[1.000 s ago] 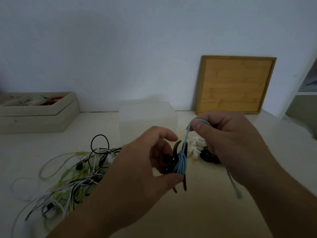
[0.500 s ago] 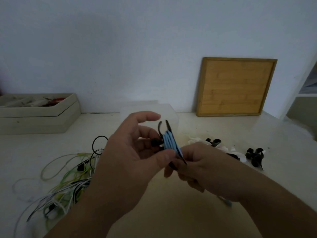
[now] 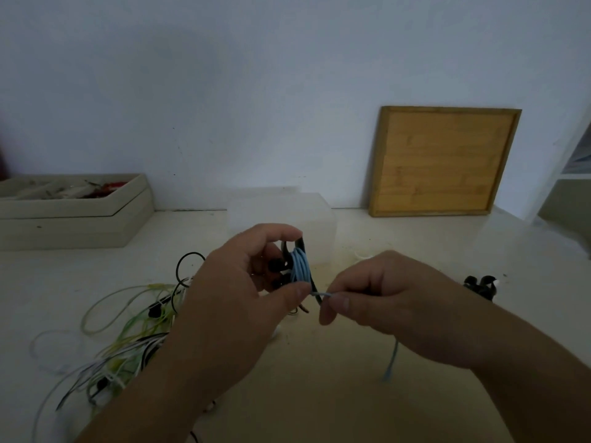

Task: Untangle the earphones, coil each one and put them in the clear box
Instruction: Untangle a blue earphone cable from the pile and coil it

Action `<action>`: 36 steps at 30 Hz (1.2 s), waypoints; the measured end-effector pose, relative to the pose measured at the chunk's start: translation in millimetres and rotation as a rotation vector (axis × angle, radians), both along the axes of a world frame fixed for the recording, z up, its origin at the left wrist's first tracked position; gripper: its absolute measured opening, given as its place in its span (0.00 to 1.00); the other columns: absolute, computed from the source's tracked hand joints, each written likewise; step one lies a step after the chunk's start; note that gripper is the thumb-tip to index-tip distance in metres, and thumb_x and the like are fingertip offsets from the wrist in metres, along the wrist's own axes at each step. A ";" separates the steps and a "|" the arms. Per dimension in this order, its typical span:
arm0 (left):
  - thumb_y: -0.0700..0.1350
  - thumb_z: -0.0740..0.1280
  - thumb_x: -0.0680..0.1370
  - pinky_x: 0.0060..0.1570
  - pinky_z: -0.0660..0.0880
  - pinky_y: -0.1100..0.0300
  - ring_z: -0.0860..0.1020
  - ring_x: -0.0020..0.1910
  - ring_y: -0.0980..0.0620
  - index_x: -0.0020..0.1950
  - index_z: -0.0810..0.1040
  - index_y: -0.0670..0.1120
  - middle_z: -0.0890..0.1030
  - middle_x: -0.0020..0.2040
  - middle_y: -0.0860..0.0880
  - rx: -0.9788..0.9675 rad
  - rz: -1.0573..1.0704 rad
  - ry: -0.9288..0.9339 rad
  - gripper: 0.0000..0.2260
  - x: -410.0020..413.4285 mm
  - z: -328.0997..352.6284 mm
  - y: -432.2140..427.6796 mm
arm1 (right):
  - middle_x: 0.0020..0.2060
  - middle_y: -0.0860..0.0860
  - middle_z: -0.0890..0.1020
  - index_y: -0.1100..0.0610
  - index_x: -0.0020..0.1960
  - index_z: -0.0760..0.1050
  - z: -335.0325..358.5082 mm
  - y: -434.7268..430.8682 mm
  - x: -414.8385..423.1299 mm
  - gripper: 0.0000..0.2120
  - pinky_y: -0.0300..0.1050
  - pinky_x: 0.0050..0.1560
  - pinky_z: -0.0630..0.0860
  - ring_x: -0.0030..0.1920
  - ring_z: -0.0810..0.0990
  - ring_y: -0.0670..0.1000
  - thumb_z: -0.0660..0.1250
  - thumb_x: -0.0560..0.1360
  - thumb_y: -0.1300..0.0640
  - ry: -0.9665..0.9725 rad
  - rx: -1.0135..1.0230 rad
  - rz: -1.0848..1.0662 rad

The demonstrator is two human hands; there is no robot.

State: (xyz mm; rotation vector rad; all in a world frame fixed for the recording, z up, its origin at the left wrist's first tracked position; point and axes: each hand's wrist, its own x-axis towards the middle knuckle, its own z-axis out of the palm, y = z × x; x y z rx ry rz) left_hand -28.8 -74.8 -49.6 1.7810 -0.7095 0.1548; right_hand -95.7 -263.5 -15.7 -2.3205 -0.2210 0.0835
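My left hand point(image 3: 243, 292) pinches a blue earphone coil point(image 3: 300, 268), its cable wound around black ear hooks, held above the table's middle. My right hand point(image 3: 393, 298) grips the loose blue cable end just right of the coil; the cable's tail point(image 3: 391, 362) hangs below that hand. The clear box point(image 3: 316, 219) stands right behind the coil, partly hidden by my fingers. A tangle of white, green and black earphones point(image 3: 128, 340) lies on the table at the left.
A black coiled earphone point(image 3: 481, 286) lies on the table at the right. A low beige tray point(image 3: 73, 215) with small items sits at the back left. A wooden board point(image 3: 441, 161) leans against the wall. A white shelf edge point(image 3: 572, 174) is at the far right.
My right hand wound the blue cable around the coil, dropping from above it to under it, and now pulls the end out to the right. The coil has risen slightly.
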 end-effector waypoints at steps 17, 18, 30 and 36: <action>0.55 0.77 0.65 0.46 0.74 0.69 0.76 0.49 0.63 0.58 0.72 0.67 0.75 0.49 0.63 0.420 -0.085 -0.235 0.25 -7.0 -2.6 -3.0 | 0.30 0.49 0.78 0.49 0.42 0.83 -3.9 0.6 -1.5 0.11 0.46 0.33 0.72 0.32 0.76 0.52 0.63 0.75 0.47 -0.172 0.003 0.034; 0.52 0.78 0.66 0.46 0.75 0.69 0.77 0.49 0.63 0.57 0.72 0.67 0.76 0.49 0.63 0.411 -0.091 -0.218 0.25 -7.7 -2.7 -2.9 | 0.31 0.50 0.80 0.48 0.41 0.83 -3.7 0.1 -1.3 0.11 0.46 0.34 0.73 0.33 0.77 0.53 0.65 0.76 0.48 -0.212 -0.001 0.004; 0.39 0.79 0.67 0.46 0.81 0.56 0.81 0.46 0.54 0.64 0.70 0.67 0.77 0.47 0.55 0.199 -0.229 0.029 0.35 -12.0 -0.2 -2.9 | 0.30 0.45 0.81 0.48 0.40 0.82 -3.8 -6.1 4.3 0.03 0.31 0.30 0.71 0.29 0.76 0.41 0.72 0.72 0.52 -0.337 0.135 -0.280; 0.40 0.78 0.63 0.43 0.81 0.55 0.82 0.45 0.50 0.58 0.77 0.61 0.78 0.45 0.51 -0.005 -0.328 0.165 0.27 -12.0 -0.1 -5.2 | 0.25 0.48 0.74 0.52 0.42 0.82 -12.8 -1.9 8.6 0.10 0.37 0.27 0.65 0.25 0.68 0.45 0.65 0.79 0.55 -0.081 0.264 -0.269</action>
